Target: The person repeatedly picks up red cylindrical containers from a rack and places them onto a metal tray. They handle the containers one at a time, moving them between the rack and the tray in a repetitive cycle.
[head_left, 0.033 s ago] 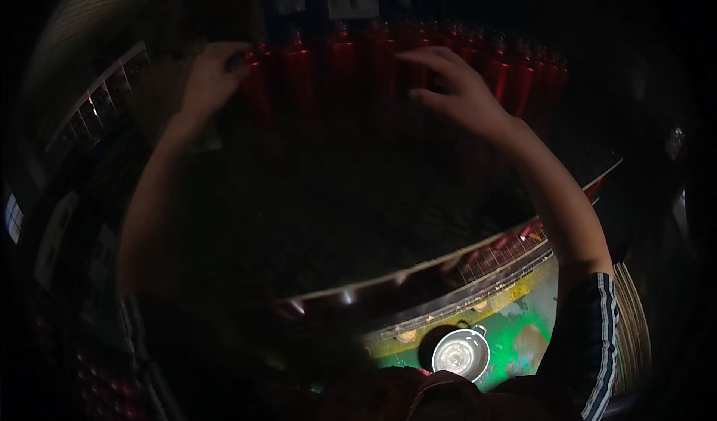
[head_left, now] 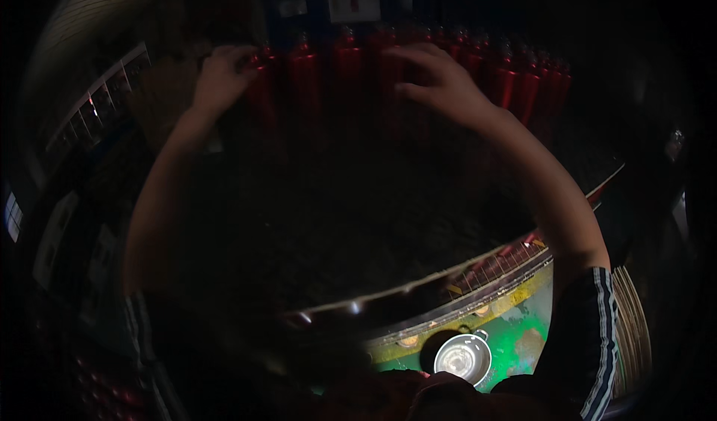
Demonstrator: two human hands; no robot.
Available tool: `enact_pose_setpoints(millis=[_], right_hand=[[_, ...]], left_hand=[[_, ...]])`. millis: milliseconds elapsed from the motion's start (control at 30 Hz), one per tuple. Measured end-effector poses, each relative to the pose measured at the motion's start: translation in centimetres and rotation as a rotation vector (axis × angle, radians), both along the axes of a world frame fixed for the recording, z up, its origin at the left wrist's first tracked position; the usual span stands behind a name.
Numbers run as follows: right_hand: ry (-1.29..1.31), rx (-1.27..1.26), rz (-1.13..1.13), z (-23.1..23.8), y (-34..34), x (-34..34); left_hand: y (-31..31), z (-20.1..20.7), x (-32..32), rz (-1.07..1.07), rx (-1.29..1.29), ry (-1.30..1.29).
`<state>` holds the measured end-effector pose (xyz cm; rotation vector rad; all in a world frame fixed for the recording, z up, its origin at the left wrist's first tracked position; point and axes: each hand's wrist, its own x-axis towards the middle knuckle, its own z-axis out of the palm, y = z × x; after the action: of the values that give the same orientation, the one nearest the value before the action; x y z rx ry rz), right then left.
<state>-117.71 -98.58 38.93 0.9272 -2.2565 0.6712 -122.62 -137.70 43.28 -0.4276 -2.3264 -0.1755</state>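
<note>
A row of shiny red bottle-like cylinders [head_left: 304, 77] with small clear or silvery tops stands along the far side of a dark surface. My left hand [head_left: 222, 81] is at the row's left end, its curved fingers apart beside the top of the leftmost red cylinder [head_left: 261, 85]. Whether they touch it is too dark to tell. My right hand [head_left: 441, 85] reaches in front of the row with thumb and fingers spread, nothing between them. It covers part of the cylinders behind it. More red cylinders [head_left: 504, 85] stand close together to its right.
The dark surface [head_left: 358, 197] has a curved near edge. Below it, a round metal pot [head_left: 463, 357] stands on a green, worn floor or platform. A ribbed stack [head_left: 631, 331] is at the lower right, and a pale sheet [head_left: 354, 5] hangs behind the row.
My right hand has moved a little to the left, across the row. My left hand and the red cylinders appear slightly further right in the picture.
</note>
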Motion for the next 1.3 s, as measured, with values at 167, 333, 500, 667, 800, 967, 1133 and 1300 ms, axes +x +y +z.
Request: enact_pose_setpoints(millis=[167, 333, 500, 667, 800, 967, 1133, 1300], right_hand=[[-0.134, 0.205, -0.170, 1.0, -16.8, -9.6], [-0.220, 0.270, -0.149, -1.5, -23.0, -14.5], [-0.074, 0.046, -0.012, -3.5, -21.1, -15.1], [0.074, -0.223, 0.122, -4.6, -14.3, -8.4], [0.119, -0.410, 0.284, -2.7, -4.5, 0.4], [0.095, -0.617, 0.173, -2.8, 9.1, 10.7], [-0.218, -1.090, 0.067, -10.5, 22.3, 16.7], [-0.489, -1.571, 0.061, -23.4, 31.2, 22.0]], left_hand=[[-7.0, -5.6, 2.9, 0.201, 0.151, -0.227], [-8.9, -9.3, 5.9, 0.185, 0.333, -0.196], [-9.7, -10.4, 4.9, -0.003, 0.309, 0.133], [-9.0, -11.0, 8.6, -0.149, 0.321, 0.257], [-6.0, -8.2, 18.3, -0.015, 0.464, 0.292], [1.4, -7.7, 28.6, -0.042, 0.705, 0.256], [16.4, -14.0, 32.5, -0.509, 0.944, -0.218], [30.6, -25.3, 32.4, -0.841, 1.578, -1.005]])
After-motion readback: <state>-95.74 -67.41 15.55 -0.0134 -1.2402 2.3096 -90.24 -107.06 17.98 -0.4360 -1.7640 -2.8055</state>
